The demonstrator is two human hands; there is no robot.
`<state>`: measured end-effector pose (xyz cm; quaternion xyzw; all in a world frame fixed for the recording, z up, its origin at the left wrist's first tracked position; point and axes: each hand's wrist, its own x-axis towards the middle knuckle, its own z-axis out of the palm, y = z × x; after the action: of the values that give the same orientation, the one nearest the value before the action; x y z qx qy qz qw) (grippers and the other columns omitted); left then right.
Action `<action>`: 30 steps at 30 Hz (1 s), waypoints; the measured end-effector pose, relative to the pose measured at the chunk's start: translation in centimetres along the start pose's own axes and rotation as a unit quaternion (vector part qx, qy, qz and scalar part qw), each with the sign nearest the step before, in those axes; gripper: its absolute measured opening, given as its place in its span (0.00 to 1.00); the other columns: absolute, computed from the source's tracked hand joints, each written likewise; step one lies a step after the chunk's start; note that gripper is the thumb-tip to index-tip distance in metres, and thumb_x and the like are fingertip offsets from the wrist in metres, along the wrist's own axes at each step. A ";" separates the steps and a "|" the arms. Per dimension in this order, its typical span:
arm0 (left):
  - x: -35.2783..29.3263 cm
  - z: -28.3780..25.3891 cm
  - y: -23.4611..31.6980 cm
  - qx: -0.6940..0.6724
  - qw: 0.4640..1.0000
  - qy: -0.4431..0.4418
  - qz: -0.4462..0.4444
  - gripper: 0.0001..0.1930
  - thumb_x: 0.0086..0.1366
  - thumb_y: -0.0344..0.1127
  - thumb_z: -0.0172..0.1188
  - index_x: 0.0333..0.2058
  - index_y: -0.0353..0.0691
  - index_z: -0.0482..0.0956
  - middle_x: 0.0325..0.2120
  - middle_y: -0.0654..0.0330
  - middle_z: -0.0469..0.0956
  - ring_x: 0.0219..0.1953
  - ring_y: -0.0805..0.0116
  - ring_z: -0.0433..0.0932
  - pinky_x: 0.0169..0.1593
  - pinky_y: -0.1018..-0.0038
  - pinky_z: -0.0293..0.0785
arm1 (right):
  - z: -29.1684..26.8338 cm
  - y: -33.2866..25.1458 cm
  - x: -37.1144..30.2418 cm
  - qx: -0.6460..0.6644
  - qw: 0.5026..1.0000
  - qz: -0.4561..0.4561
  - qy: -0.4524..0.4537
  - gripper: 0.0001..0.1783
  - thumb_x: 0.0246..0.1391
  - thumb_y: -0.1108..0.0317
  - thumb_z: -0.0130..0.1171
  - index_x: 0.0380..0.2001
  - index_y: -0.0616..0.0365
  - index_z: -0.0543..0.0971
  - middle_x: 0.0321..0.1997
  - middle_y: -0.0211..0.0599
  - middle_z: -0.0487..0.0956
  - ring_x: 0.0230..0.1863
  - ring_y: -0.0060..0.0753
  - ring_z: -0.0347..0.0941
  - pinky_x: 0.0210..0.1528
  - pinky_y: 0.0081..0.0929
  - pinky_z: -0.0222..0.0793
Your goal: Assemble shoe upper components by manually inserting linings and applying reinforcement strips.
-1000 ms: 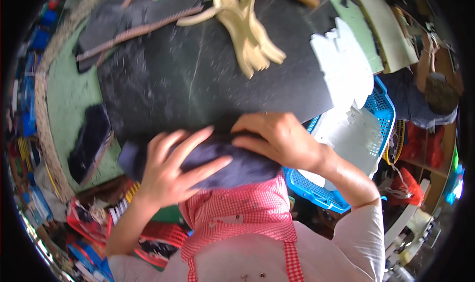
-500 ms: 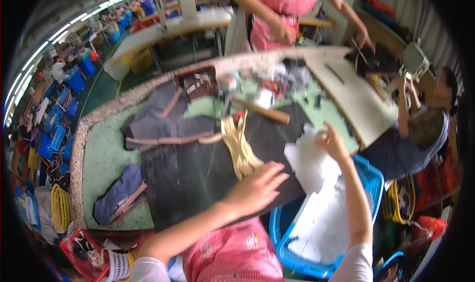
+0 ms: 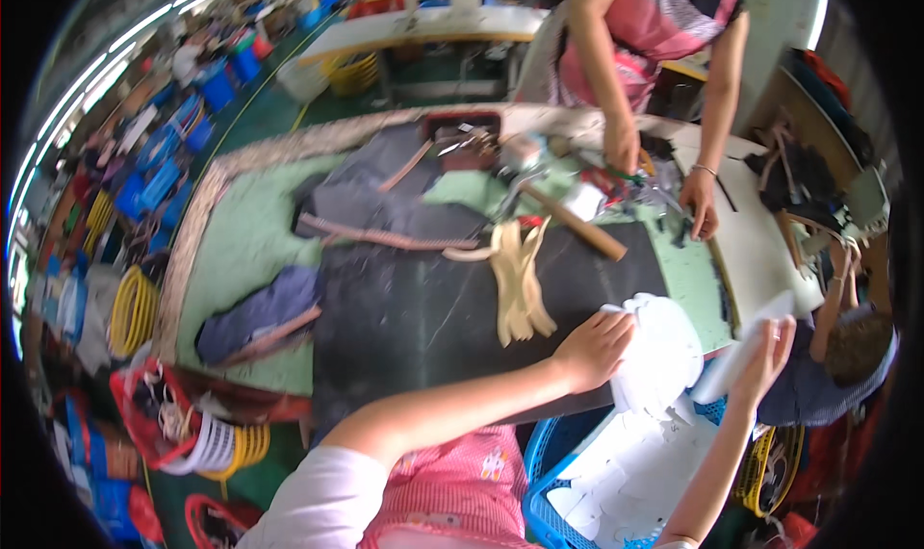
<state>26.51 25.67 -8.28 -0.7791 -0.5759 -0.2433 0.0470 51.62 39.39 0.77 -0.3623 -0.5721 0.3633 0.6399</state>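
Note:
My left hand (image 3: 594, 351) is closed on the left edge of white rounded pieces (image 3: 660, 355), which look like thin cut sheets overlapping at the table's near right edge. Over to the right, my right hand (image 3: 765, 364) grips another white sheet (image 3: 733, 364), held tilted above the basket's far corner. A blue plastic basket (image 3: 547, 499) stands below both hands with many white cut pieces (image 3: 630, 477) inside. Left of my left hand, a bundle of cream strips (image 3: 518, 284) lies on the black mat (image 3: 414, 328).
A hammer with a wooden handle (image 3: 582, 228) lies beyond the strips. Dark grey fabric pieces (image 3: 375, 198) and a folded navy piece (image 3: 260, 318) cover the left of the green table. Across it, a co-worker's hands (image 3: 701, 203) reach into small tools. Another person sits at right.
My right hand has moved right and now holds a white sheet. My left hand has moved right onto the white pieces. The co-worker across has reached down to the table. The view has shifted.

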 end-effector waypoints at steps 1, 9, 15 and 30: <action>0.7 -0.3 -0.5 -0.006 1.000 -0.005 -0.001 0.30 0.62 0.43 0.58 0.57 0.26 0.67 0.60 0.47 0.67 0.63 0.55 0.64 0.67 0.63 0.57 | 1.0 -0.6 0.0 0.047 0.997 0.038 0.038 0.17 0.65 0.60 0.57 0.54 0.52 0.72 0.35 0.27 0.75 0.31 0.18 0.73 0.27 0.18 0.70; -1.3 -11.5 -8.4 -0.177 0.981 0.049 0.068 0.13 0.54 0.25 0.58 0.38 0.44 0.86 0.42 0.57 0.81 0.50 0.55 0.75 0.56 0.59 0.70 | 5.5 0.0 -5.9 -0.004 0.934 0.330 -0.138 0.21 0.65 0.62 0.56 0.58 0.59 0.73 0.55 0.33 0.77 0.54 0.25 0.74 0.54 0.20 0.69; -10.3 -20.5 -27.7 0.194 0.940 0.079 -0.270 0.22 0.52 0.22 0.55 0.45 0.49 0.84 0.47 0.54 0.80 0.51 0.53 0.74 0.55 0.63 0.70 | 7.5 -0.9 -9.5 0.152 0.871 0.388 -0.261 0.30 0.53 0.74 0.62 0.60 0.61 0.72 0.49 0.41 0.82 0.47 0.32 0.82 0.51 0.29 0.78; -15.8 -36.0 -21.5 0.126 0.989 -0.008 -0.072 0.11 0.42 0.19 0.55 0.25 0.41 0.79 0.28 0.61 0.76 0.42 0.61 0.75 0.67 0.56 0.56 | 13.2 -3.3 -11.8 0.049 0.844 0.473 -0.246 0.19 0.61 0.48 0.55 0.34 0.55 0.77 0.17 0.30 0.71 0.13 0.21 0.64 0.14 0.19 0.59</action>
<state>-8.41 6.27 12.05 -0.7252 -0.6569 -0.1657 0.1226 37.72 28.08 -0.76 -0.4558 -0.4515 0.7269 0.2451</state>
